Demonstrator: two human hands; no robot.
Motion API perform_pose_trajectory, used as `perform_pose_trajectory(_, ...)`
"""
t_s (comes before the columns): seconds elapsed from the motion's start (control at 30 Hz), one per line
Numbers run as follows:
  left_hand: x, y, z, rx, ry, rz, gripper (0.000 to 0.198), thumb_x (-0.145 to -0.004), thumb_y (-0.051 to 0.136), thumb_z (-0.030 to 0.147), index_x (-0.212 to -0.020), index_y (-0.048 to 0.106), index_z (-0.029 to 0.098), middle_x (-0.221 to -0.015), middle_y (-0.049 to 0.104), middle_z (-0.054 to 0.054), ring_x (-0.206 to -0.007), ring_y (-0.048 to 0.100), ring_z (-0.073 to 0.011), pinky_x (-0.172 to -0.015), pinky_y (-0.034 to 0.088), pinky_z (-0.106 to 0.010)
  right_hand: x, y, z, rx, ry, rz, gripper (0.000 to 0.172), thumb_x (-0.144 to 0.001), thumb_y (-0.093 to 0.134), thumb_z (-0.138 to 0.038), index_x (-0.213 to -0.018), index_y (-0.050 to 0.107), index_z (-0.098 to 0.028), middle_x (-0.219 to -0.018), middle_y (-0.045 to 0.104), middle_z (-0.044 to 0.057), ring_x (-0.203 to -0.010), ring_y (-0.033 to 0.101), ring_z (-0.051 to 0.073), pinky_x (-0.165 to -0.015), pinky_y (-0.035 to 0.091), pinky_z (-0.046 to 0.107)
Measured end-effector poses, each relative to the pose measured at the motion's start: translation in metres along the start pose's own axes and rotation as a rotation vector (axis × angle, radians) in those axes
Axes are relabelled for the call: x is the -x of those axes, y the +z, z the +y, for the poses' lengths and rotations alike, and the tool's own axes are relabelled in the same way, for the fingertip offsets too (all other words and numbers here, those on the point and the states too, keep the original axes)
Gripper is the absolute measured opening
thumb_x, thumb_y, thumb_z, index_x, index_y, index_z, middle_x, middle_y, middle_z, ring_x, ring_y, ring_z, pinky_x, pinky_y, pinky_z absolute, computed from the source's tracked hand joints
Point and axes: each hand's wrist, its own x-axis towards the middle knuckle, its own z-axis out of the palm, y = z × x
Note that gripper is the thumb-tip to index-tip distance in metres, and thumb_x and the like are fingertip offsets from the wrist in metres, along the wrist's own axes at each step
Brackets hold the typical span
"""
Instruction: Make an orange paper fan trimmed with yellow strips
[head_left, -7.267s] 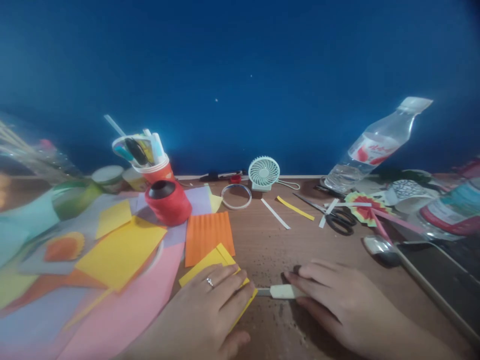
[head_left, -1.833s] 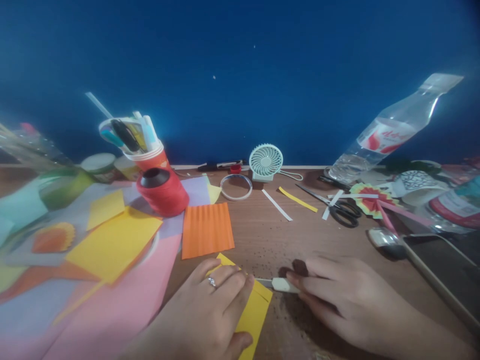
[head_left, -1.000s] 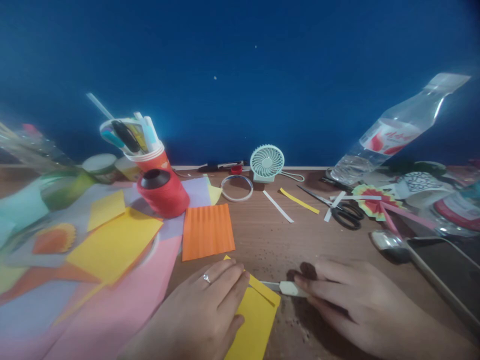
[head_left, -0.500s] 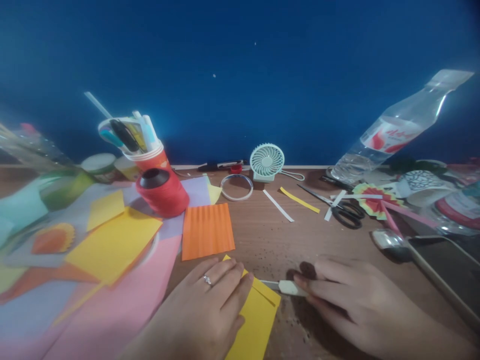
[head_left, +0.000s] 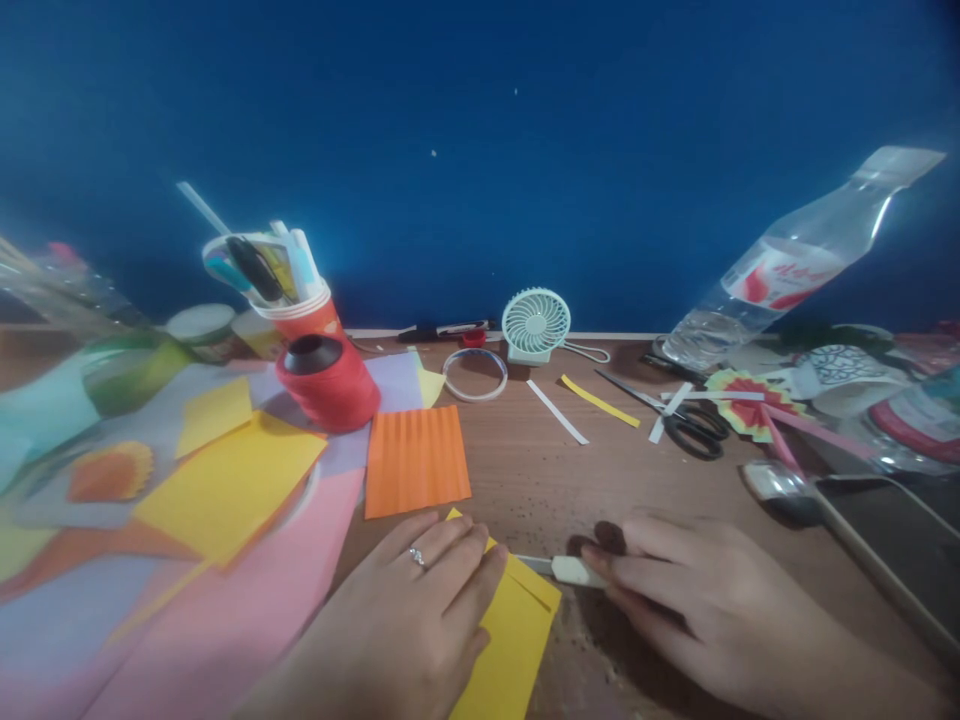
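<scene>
My left hand [head_left: 409, 625], a ring on one finger, lies flat with its fingers stretched out on a folded yellow paper [head_left: 510, 645] at the table's near edge, pressing it down. My right hand [head_left: 694, 605] is closed around a white-handled cutter [head_left: 566, 570]. The cutter's blade points left and meets the paper's folded upper edge just past my left fingertips. A pleated orange paper [head_left: 416, 460] lies just beyond my left hand.
Pink, yellow and lilac sheets [head_left: 225, 490] cover the left side, with a red thread spool [head_left: 328, 382] and a pen cup [head_left: 289, 290]. Further back are a tape ring [head_left: 474, 373], a mint mini fan [head_left: 535, 325], paper strips, black scissors [head_left: 686, 425] and a water bottle [head_left: 780, 275]. A spoon [head_left: 780, 495] lies right.
Over seven seconds the yellow paper has turned and slid toward me under my left hand. In the last second both hands and the cutter have barely moved.
</scene>
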Motion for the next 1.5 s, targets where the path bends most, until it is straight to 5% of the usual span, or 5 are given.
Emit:
perform_pose_trajectory(0.47,-0.0002,0.0013,-0.0009,0.018,0.014,-0.011,0.033,-0.083,0.044,0.020,-0.114,0.053,0.017,-0.109,0.062,-0.005,-0.102,0.054,-0.0216,-0.090,0.043,-0.039,-0.0031,0.0032,0.0002,-0.009,-0.001,0.011,0.024,-0.087,0.039,-0.014,-0.078,0.062,-0.018,-0.063,0.046,0.000,-0.053,0.042,0.010,-0.048,0.026,0.025)
perform_pose_trajectory(0.8,0.0048,-0.0048,0.0039,0.052,-0.183,-0.042,0.038,-0.077,0.050,0.021,-0.114,0.053,0.028,-0.111,0.057,-0.005,-0.100,0.054,-0.0245,-0.082,0.049,-0.042,-0.0019,0.0023,0.0002,-0.021,-0.002,-0.011,0.023,-0.087,0.040,-0.014,-0.079,0.061,-0.018,-0.064,0.045,0.000,-0.053,0.042,0.010,-0.049,0.026,0.026)
perform_pose_trajectory(1.5,0.0021,-0.0012,-0.0005,-0.004,-0.092,0.068,0.036,-0.079,0.052,0.029,-0.113,0.054,0.018,-0.109,0.063,-0.003,-0.098,0.055,-0.0211,-0.086,0.045,-0.037,0.0042,-0.0009,0.0056,0.032,-0.004,0.006,0.023,-0.087,0.040,-0.017,-0.081,0.063,-0.020,-0.063,0.046,-0.001,-0.051,0.041,0.010,-0.047,0.025,0.025)
